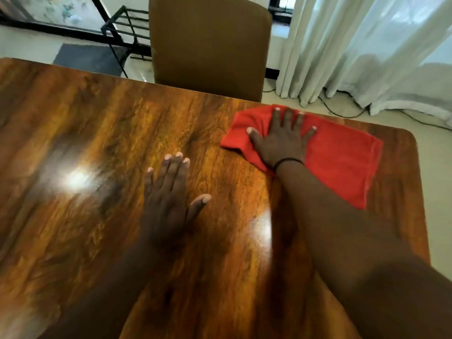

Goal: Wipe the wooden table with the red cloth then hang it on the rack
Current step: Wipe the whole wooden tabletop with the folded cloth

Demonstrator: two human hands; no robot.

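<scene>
Head view: right hand [281, 140] flat, fingers spread wide, pressing on red cloth [342, 162] at far right of tabletop [97, 143]; left hand [168, 194] flat on bare wood nearer, fingers together, thumb out, holding nothing. Glossy grained brown wood, glare patches at left. Beyond far edge: brown chair [208, 42], black metal rack [127, 28], white curtains [367, 45]. Cloth folded, slightly rumpled.
</scene>
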